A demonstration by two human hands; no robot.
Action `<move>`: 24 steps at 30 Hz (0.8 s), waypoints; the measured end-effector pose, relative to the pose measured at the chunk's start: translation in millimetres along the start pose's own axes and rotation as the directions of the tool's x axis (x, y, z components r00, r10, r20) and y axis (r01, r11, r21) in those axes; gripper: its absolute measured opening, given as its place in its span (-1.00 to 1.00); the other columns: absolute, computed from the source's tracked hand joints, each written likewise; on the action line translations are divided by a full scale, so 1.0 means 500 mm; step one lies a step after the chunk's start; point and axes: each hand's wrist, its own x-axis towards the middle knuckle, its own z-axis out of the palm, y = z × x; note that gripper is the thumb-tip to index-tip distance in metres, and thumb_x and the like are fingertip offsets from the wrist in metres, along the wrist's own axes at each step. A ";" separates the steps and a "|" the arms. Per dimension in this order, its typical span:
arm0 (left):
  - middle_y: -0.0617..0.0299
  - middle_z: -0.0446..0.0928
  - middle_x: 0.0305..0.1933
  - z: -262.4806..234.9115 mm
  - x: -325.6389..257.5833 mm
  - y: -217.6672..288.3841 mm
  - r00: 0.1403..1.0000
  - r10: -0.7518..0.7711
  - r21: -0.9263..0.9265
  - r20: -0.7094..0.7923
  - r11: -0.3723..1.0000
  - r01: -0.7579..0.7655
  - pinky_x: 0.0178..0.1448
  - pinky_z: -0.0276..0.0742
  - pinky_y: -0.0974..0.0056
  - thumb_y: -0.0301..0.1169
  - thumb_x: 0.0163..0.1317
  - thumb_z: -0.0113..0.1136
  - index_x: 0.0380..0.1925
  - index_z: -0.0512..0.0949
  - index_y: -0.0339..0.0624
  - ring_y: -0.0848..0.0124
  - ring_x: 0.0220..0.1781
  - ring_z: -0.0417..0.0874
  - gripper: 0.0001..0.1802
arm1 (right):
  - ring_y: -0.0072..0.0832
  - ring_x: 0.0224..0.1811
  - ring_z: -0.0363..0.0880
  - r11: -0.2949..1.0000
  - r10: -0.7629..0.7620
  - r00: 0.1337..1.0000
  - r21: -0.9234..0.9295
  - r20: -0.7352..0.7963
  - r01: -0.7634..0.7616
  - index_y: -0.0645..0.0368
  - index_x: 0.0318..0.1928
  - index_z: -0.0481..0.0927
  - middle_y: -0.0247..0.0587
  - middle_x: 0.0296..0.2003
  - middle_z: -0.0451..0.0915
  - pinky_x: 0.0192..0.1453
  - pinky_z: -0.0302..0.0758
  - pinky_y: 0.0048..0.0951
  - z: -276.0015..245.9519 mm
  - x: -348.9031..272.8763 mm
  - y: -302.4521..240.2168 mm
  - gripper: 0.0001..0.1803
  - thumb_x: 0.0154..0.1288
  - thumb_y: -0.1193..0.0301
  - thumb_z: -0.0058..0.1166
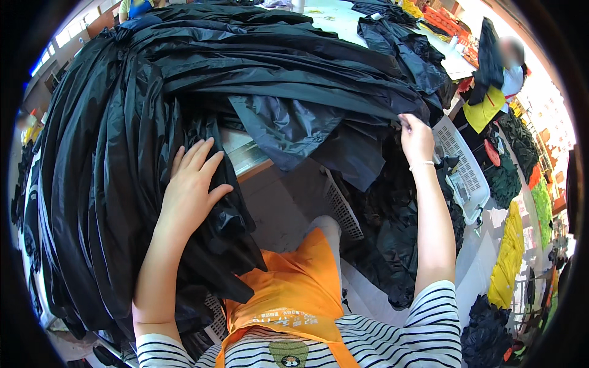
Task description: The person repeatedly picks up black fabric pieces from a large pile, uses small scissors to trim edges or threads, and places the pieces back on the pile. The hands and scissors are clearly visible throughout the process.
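A big heap of shiny black fabric (257,58) lies across the table and hangs over its near edge on the left. My left hand (195,175) rests on the hanging folds, palm down with the fingers spread. Out to the right, my right hand (415,138) pinches the edge of a long black fabric layer between thumb and fingers. That layer stretches from the heap toward the right hand, and a loose black flap (285,132) droops below it. Part of the table edge (254,168) shows between the hands.
A white plastic basket (463,168) stands to the right, past my right hand. Below it, more black fabric (392,239) is piled near the floor beside another basket (343,208). A person (512,80) handles dark fabric at the far right. Yellow cloth (506,257) lies on the right.
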 end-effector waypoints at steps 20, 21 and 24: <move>0.12 0.59 0.10 0.230 0.000 0.264 0.801 -0.106 -0.629 0.589 -0.682 0.373 0.24 0.52 0.14 -0.34 0.42 0.06 0.12 0.43 -0.31 0.26 0.11 0.63 -0.64 | -0.82 -0.65 0.19 -0.084 0.613 0.672 0.880 0.416 -0.468 0.15 0.28 0.37 -0.24 -0.12 0.64 -0.61 0.13 -0.75 -0.025 -0.471 -0.123 -0.47 0.37 0.31 0.17; 0.12 0.60 0.09 0.238 -0.004 0.265 0.820 -0.084 -0.607 0.566 -0.716 0.345 0.22 0.54 0.13 -0.34 0.42 0.07 0.08 0.46 -0.30 0.25 0.11 0.63 -0.67 | -0.81 -0.67 0.19 -0.267 0.450 0.612 0.752 0.651 -0.603 0.13 0.17 0.45 -0.32 -0.28 0.64 -0.62 0.13 -0.73 -0.020 -0.484 -0.102 -0.55 0.37 0.24 0.18; 0.17 0.60 0.00 0.245 -0.018 0.284 0.847 -0.313 -0.853 0.430 -0.448 0.268 0.16 0.50 0.21 -0.35 0.37 0.15 0.05 0.44 -0.31 0.31 0.00 0.63 -0.66 | -0.80 -0.69 0.21 -0.393 0.339 0.608 0.695 0.718 -0.601 0.11 -0.31 0.55 -0.39 -0.59 0.55 -0.60 0.12 -0.67 -0.010 -0.492 -0.124 -0.78 0.33 0.26 0.23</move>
